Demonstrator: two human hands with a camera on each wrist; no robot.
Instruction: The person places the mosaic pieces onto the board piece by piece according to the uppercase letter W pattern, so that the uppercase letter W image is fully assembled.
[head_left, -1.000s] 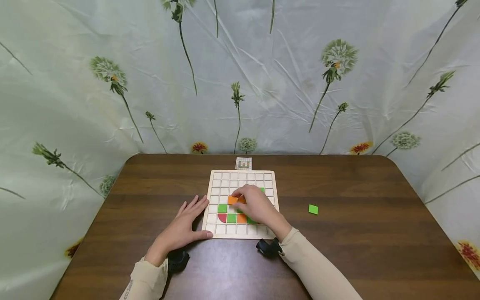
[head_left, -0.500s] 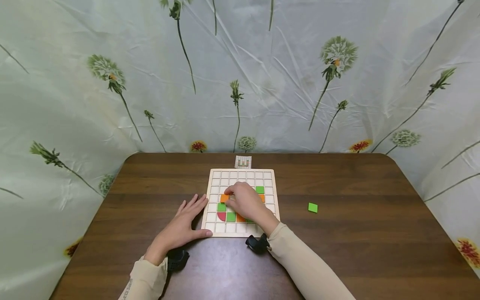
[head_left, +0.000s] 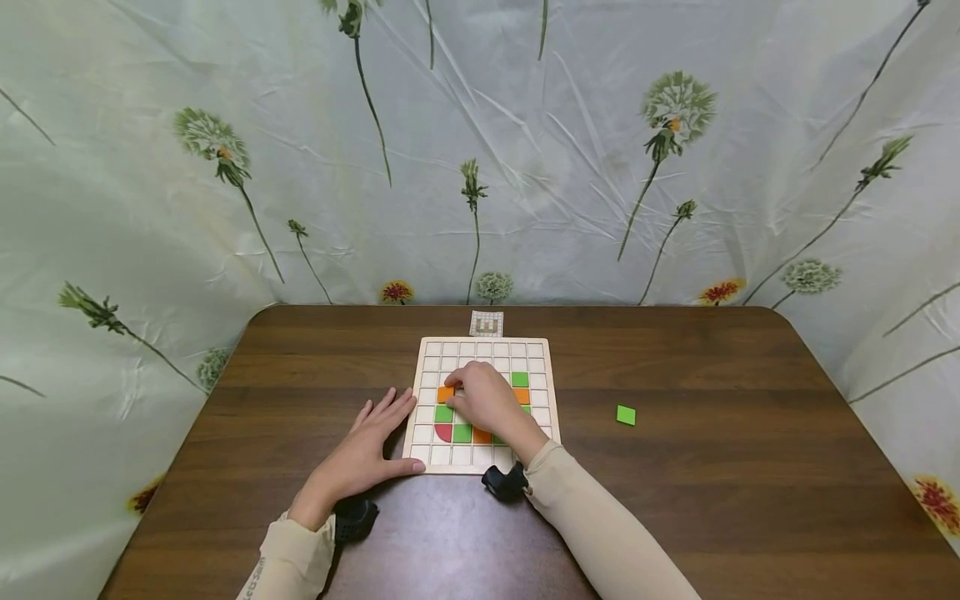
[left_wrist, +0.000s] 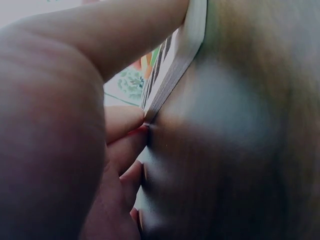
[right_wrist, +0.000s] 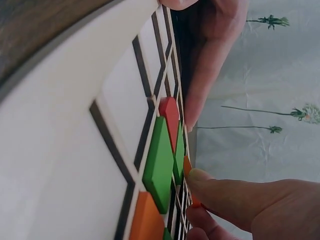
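Observation:
A pale wooden grid board [head_left: 480, 457] lies on the table with coloured tiles in several cells. Over its left part my right hand [head_left: 487, 404] pinches an orange square tile [head_left: 446, 394] between thumb and fingers; in the right wrist view this orange tile [right_wrist: 187, 165] is low against the grid. Just nearer are a green tile [head_left: 444, 413] and a red rounded tile [head_left: 443, 432]. My left hand [head_left: 360, 462] rests at the board's left side with fingers extended, its thumb on the near left corner. The left wrist view shows those fingers [left_wrist: 127, 122] along the board's edge.
One loose green tile [head_left: 626, 415] lies on the brown table [head_left: 712, 467] to the right of the board. Behind the board is a small printed pattern card [head_left: 487, 324]. A flower-printed curtain [head_left: 570, 167] hangs past the table's far edge.
My right hand has shifted left across the board, bringing the orange tile to the cell area above the left green tile. Tiles on the board's right are uncovered. The left hand stays put.

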